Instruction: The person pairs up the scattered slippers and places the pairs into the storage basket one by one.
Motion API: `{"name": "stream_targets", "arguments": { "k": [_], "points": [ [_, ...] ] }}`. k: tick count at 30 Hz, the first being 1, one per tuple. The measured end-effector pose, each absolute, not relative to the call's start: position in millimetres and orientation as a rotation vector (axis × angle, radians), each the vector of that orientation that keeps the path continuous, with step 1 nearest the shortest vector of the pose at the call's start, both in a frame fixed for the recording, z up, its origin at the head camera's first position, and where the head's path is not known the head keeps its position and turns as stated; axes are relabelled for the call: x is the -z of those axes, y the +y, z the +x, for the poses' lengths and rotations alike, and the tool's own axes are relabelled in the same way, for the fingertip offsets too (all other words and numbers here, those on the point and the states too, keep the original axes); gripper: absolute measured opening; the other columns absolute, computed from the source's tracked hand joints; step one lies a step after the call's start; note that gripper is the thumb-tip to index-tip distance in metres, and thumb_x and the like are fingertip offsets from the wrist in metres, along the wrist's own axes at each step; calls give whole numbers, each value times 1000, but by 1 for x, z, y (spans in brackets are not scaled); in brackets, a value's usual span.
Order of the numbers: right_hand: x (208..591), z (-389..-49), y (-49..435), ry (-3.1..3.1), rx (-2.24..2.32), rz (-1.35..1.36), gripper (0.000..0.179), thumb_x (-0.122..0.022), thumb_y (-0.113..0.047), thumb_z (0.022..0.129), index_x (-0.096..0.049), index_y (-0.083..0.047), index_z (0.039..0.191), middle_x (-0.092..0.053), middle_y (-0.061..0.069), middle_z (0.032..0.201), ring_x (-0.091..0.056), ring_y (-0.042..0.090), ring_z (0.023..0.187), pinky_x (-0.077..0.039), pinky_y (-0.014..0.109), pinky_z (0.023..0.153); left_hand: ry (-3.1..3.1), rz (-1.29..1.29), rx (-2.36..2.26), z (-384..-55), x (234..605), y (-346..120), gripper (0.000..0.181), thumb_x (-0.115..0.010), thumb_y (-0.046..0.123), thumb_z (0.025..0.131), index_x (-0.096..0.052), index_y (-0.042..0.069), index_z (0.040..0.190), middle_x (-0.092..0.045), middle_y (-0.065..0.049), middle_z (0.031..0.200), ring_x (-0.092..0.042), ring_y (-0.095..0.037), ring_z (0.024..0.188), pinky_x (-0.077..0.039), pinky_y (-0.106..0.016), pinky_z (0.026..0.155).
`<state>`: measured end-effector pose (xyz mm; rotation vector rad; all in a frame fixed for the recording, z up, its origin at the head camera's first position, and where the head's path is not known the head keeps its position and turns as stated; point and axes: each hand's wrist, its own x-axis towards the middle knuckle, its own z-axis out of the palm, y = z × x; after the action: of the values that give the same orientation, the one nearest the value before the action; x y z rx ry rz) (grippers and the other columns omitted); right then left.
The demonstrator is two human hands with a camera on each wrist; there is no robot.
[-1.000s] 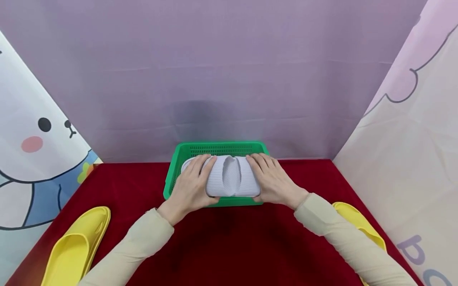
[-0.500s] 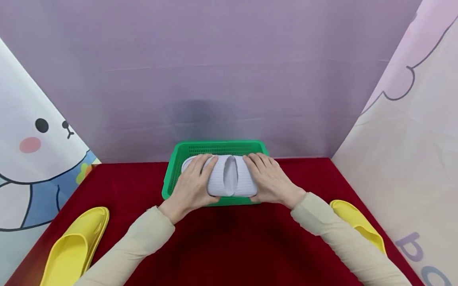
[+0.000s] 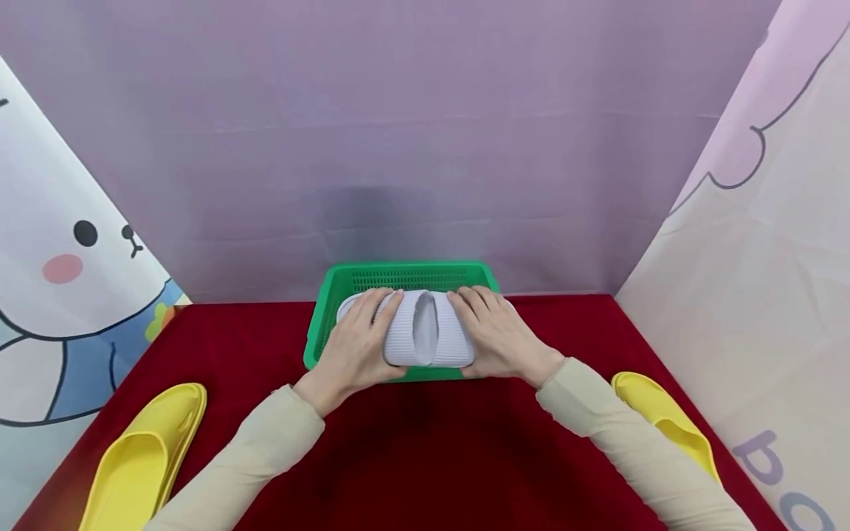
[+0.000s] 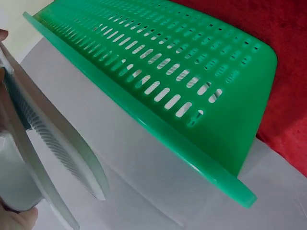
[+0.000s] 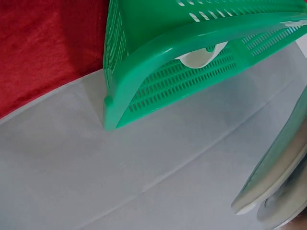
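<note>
Slippers, white and ribbed (image 3: 401,332), lie crosswise between my left hand (image 3: 355,343) and right hand (image 3: 501,335) in the head view, in front of or over the green basket (image 3: 412,264). The fingers of each hand curl over the top, with the thumb at the near edge, so both hands have a firm, closed-in hold, 1 toward each end. I judge the step in hand to be managing these slippers as 1 bundle at the basket; whether they are on the way in or out, I cannot tell. The next move seems to call for even pressure from both sides, holding the bundle level and clear of the rim. On the red cloth (image 3: 425,472), 1 yellow slipper (image 3: 133,461) lies to my left.

From the left wrist, 2 slabs of slipper show at the edge, close together and apart from the basket's rim. Only bits of my fingers (image 4: 21,219) appear there.

From the right wrist, the slippers' ends sit low in the corner, also apart from the rim. A white curved thing (image 5: 199,58) shows within the basket; I cannot tell what it is.
</note>
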<state>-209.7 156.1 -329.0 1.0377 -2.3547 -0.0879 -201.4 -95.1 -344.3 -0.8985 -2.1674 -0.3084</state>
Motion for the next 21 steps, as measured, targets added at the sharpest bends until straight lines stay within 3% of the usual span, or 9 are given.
{"name": "stream_targets", "arguments": {
  "k": [9, 14, 21],
  "points": [
    [330, -210, 159, -2406, 54, 1054, 109, -77, -55, 51, -32, -2, 134, -43, 14, 128, -38, 31, 120, -39, 43, 101, -2276, -913, 263, -201, 345, -101, 104, -78, 52, 56, -35, 5, 138, -41, -14, 136, -40, -29, 123, -41, -46, 99],
    [332, -211, 163, -2435, 14, 1048, 107, -77, -53, 52, -31, -3, 135, -44, 14, 128, -39, 31, 120, -39, 44, 100, -2313, -945, 257, -192, 349, -112, 102, -80, 47, 61, -32, 4, 140, -33, -15, 144, -32, -29, 132, -36, -45, 104],
    [333, -214, 177, -2463, -31, 985, 108, -78, -50, 51, -31, -3, 136, -44, 15, 127, -41, 32, 118, -41, 46, 97, -2273, -874, 443, -182, 357, -136, 80, -81, 26, 67, -44, 1, 133, -46, -14, 136, -42, -29, 127, -47, -43, 92]
  ]
}}
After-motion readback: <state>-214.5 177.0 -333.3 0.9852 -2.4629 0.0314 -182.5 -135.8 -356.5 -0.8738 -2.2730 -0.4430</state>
